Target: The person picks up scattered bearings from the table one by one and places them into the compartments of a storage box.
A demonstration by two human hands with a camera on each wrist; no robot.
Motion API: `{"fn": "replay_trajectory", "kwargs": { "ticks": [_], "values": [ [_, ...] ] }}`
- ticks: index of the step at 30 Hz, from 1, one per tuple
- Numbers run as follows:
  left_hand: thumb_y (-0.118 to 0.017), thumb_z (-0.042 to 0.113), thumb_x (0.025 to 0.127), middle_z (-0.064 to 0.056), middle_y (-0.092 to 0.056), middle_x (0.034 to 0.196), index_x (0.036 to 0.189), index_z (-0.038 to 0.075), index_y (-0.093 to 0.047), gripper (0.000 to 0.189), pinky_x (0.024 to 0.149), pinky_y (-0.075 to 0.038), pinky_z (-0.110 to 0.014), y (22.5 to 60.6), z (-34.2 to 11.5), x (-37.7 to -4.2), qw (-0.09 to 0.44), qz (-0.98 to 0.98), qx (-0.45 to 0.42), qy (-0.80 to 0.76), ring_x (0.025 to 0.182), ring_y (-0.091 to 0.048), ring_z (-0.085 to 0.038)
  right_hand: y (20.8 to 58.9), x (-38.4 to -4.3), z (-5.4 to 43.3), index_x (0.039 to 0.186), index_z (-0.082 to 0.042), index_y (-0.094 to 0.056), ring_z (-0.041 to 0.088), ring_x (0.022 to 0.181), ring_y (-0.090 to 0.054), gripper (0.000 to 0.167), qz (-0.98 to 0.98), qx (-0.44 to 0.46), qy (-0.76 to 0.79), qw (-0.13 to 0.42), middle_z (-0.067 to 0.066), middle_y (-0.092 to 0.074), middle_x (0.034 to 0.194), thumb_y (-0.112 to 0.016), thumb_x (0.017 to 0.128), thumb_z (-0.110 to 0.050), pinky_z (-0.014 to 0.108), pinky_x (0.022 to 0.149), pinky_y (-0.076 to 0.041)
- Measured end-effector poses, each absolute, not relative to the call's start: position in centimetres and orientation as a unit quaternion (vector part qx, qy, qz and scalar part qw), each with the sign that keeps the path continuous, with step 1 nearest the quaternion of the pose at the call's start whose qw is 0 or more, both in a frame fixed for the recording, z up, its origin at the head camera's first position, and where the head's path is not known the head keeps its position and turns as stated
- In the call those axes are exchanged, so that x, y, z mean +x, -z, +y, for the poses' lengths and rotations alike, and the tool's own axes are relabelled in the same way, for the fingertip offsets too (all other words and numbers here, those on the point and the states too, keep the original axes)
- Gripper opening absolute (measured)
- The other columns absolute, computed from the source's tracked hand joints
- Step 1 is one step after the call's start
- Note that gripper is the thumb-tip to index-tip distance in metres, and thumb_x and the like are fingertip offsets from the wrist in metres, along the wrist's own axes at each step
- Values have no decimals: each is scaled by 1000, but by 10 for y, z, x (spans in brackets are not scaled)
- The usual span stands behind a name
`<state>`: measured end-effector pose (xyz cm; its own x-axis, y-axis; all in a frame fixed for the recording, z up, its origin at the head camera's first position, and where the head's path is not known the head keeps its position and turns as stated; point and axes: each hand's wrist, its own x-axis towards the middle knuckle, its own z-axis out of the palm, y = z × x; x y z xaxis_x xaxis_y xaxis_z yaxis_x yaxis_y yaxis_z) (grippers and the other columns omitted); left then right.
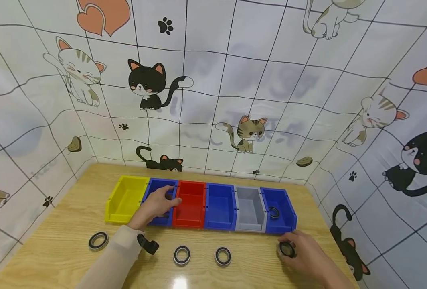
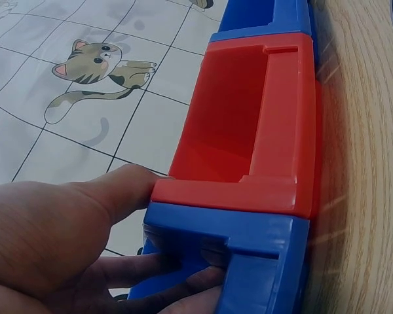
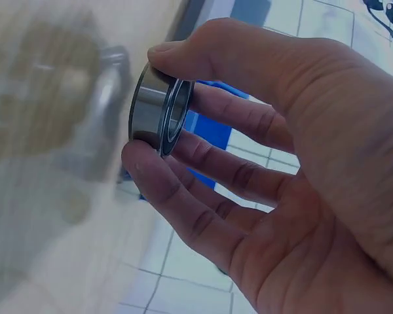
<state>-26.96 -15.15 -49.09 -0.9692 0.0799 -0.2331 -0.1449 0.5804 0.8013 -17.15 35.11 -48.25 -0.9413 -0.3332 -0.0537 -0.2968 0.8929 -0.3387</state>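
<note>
In the head view, my left hand [image 1: 159, 204] reaches into the left blue bin [image 1: 149, 193]. Its thumb rests by the divider with the red bin [image 1: 191, 202]; the other fingers extend inside, partly hidden by the bin wall in the left wrist view. My right hand [image 1: 303, 253] pinches a metal ball bearing [image 3: 147, 111] by its rim between thumb and fingertips, in front of the right-end blue bin [image 1: 283, 200]. Inside that bin lies another bearing [image 1: 277, 214].
One bearing [image 1: 92, 243] lies at the table's left; two more, a bearing [image 1: 175, 255] and a bearing [image 1: 216, 256], lie in front. A yellow bin [image 1: 126, 188], middle blue bin [image 1: 220, 200] and grey bin [image 1: 250, 204] complete the row. Cat-print cloth surrounds the wooden table [image 1: 69, 212].
</note>
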Motion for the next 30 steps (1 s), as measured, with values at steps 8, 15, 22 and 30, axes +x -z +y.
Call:
{"fn": "replay_trajectory", "kwargs": {
  "ticks": [8,15,22,30],
  "values": [
    [-81,36,111,-32,-68,152,176,1,-44,83,92,-75,-49,494,-151,-271,120,884,-12,-451,107,-80,-33,465,-180,335,121,-14,-85,7,91,-69,43,963,-209,169,15,-3,-73,108,-104,83,-15,27,74,-60],
    [-82,37,110,-31,-69,150,176,2,-44,83,90,-75,-45,495,-153,-273,119,886,-13,-449,105,-80,-31,447,-196,312,123,-12,-85,8,89,-67,44,958,-241,151,-28,-2,-74,107,-102,83,-11,28,74,-60],
    [-82,38,110,-30,-69,149,176,2,-44,84,87,-75,-44,492,-150,-271,123,884,-8,-451,106,-80,-31,434,-217,290,122,-10,-84,16,93,-72,38,952,-272,133,-55,3,-77,110,-100,87,-10,34,79,-64],
    [-80,38,112,-31,-67,151,176,2,-44,82,90,-75,-47,492,-154,-273,127,886,-8,-445,108,-80,-34,437,-253,266,127,-8,-84,23,105,-75,37,954,-272,127,-7,8,-81,119,-97,92,-9,37,85,-67]
  ]
}}
